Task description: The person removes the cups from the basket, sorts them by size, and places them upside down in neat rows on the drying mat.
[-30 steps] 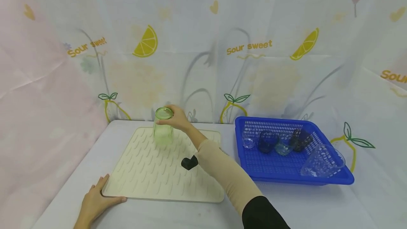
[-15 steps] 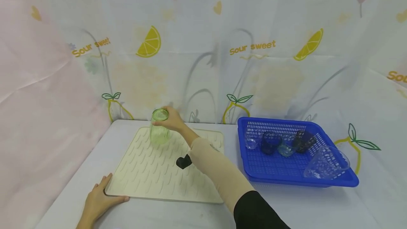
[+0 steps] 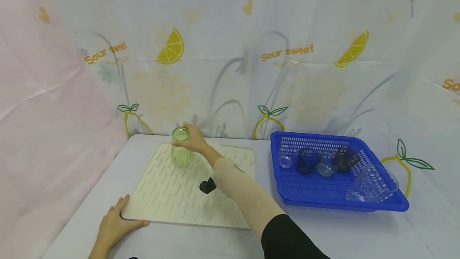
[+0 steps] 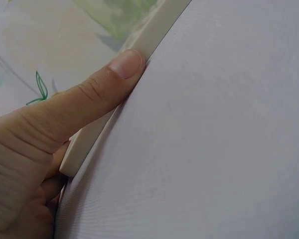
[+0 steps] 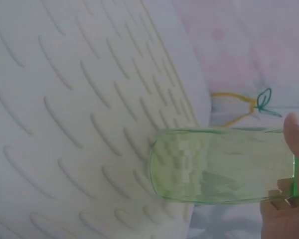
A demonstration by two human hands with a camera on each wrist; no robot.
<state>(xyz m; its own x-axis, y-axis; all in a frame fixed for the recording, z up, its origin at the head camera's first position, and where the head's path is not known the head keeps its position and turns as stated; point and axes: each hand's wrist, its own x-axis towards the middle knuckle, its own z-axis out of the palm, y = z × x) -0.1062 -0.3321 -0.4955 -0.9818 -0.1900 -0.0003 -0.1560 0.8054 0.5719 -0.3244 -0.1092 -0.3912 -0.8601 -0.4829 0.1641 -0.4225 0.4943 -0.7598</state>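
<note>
A pale green drinking glass (image 3: 181, 156) stands upright at the back left of a cream ridged drying mat (image 3: 172, 195). My right hand (image 3: 195, 140) grips the glass round its upper end, thumb on one side and fingers on the other. In the right wrist view, the lower end of the glass (image 5: 177, 167) meets the ridged mat (image 5: 65, 124). My left hand (image 3: 113, 224) rests at the mat's front left corner, thumb along the front edge and fingers by the left side. The left wrist view shows the thumb against the mat's edge (image 4: 84, 149).
A blue plastic basket (image 3: 338, 207) stands right of the mat. Inside are a clear glass cup (image 3: 285, 159), a dark blue cup (image 3: 307, 161), other tinted cups, and a large clear glass (image 3: 370, 185) lying tilted. A lemon-print curtain (image 3: 230, 83) hangs behind the white table (image 3: 187, 245).
My right hand has shifted the green glass slightly left over the mat and lowered it. The left hand keeps its place at the corner. The head view has turned a little.
</note>
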